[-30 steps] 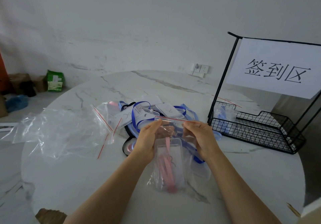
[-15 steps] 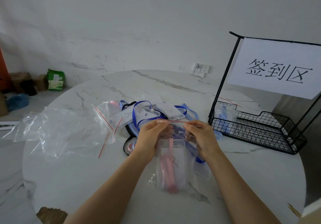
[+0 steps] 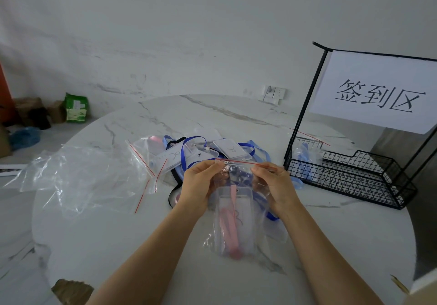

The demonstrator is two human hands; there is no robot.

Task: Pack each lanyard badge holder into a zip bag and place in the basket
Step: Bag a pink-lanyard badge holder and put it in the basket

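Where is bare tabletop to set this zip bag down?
Bare table on the near left, below the loose plastic bags; on the near right, between the held zip bag and the wire basket; and the far rim beyond the lanyard pile. Crowded: that central pile and the bags at left.

Round white marble table (image 3: 118,233) before a pale, veined wall (image 3: 189,32). Socket (image 3: 274,93) low on wall. Boxes (image 3: 26,106) and green pack (image 3: 76,107) on floor (image 3: 54,132) at left. Soft, even light.
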